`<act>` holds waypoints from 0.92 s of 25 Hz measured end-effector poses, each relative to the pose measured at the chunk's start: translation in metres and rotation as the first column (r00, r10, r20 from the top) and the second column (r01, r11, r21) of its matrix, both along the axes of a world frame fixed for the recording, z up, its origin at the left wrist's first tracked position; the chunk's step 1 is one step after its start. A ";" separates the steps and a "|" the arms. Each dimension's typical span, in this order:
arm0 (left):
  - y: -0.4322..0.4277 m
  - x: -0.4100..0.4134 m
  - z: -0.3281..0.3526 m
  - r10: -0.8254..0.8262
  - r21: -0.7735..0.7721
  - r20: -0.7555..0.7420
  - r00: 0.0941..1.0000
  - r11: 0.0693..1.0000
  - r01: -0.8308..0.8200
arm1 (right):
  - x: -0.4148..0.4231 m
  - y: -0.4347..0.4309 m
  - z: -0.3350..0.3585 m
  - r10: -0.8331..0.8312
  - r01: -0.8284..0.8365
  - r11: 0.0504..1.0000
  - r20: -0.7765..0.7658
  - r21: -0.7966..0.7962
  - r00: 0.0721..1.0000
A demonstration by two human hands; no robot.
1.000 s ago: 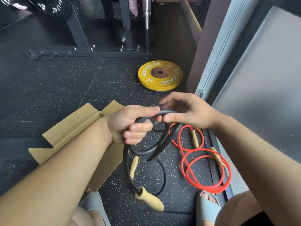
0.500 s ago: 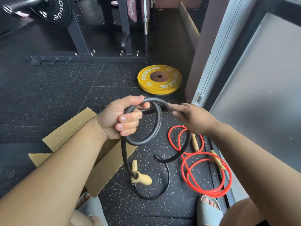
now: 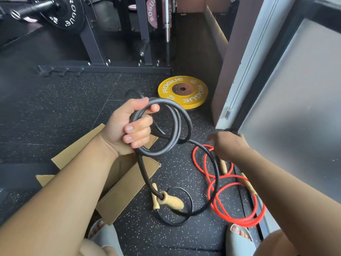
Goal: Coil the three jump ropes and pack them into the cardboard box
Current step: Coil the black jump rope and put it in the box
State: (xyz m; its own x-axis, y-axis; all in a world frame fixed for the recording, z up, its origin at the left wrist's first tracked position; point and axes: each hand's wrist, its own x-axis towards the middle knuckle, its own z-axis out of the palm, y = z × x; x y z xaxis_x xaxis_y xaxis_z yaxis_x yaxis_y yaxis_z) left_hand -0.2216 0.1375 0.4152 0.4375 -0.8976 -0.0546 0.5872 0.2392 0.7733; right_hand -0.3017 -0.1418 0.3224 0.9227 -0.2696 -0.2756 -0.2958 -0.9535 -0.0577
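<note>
My left hand (image 3: 132,126) grips a coil of thick black jump rope (image 3: 177,124), held up over the floor. One end hangs down to a fat wooden handle (image 3: 172,200); the other strand curves down past my right hand (image 3: 228,144). That hand is blurred, hovers low over the red jump rope (image 3: 238,206), and its fingers are not readable. A thin black rope (image 3: 186,217) with a slim wooden handle (image 3: 155,199) lies looped on the floor. The flattened-looking cardboard box (image 3: 129,187) lies under my left forearm.
A yellow weight plate (image 3: 182,92) lies on the rubber floor beyond the ropes. A black rack base (image 3: 118,68) with a loaded barbell stands behind. A wall and door frame (image 3: 238,85) close off the right side. My sandalled feet (image 3: 239,239) are at the bottom edge.
My left hand rose with another loop added to the black coil. My right hand left the coil and dropped to the right, towards the red rope. The fat handle swung lower.
</note>
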 end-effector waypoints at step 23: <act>0.013 0.015 -0.075 0.312 0.459 0.650 0.693 0.564 -0.686 | 0.011 0.002 -0.003 -0.227 -0.028 0.879 0.469 0.477 0.853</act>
State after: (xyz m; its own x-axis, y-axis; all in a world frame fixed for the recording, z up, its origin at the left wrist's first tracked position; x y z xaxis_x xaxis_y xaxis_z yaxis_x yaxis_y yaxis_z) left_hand -0.2066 0.1507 0.3404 0.9308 -0.3284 -0.1608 0.0696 -0.2726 0.9596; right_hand -0.2907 -0.1402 0.3190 0.9384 -0.3307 0.0998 -0.1954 -0.7464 -0.6361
